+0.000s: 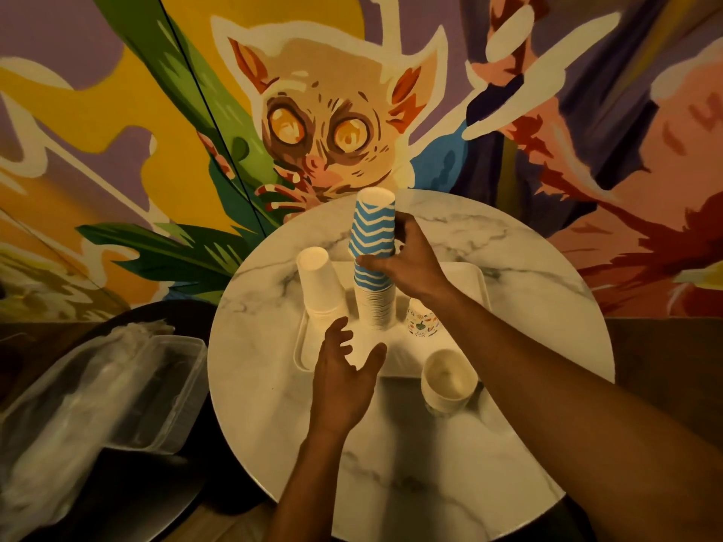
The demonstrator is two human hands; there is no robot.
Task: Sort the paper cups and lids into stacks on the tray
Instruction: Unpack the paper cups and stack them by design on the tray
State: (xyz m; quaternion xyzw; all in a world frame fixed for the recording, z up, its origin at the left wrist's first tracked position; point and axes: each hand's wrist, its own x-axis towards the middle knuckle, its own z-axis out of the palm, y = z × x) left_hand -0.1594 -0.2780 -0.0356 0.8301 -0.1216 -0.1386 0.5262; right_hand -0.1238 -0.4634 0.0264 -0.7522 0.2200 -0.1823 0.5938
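While the right hand point(407, 267) grips blue-striped cups point(373, 228) over their stack point(375, 303) on the tray point(469, 275) and the left hand point(344, 381) hovers slack-fingered at its near edge, cream cups point(448, 381) beside the tray look not yet sorted.

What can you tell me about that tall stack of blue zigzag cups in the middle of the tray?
The blue zigzag stack is paper cups nested upside down, white with blue chevron stripes, their rolled rims bunched at the bottom. It stands upright on the pale tray, between a plain white cup stack and a small patterned cup. The right hand grips the topmost cup, flat white base up. The left hand hovers open nearby, not touching.
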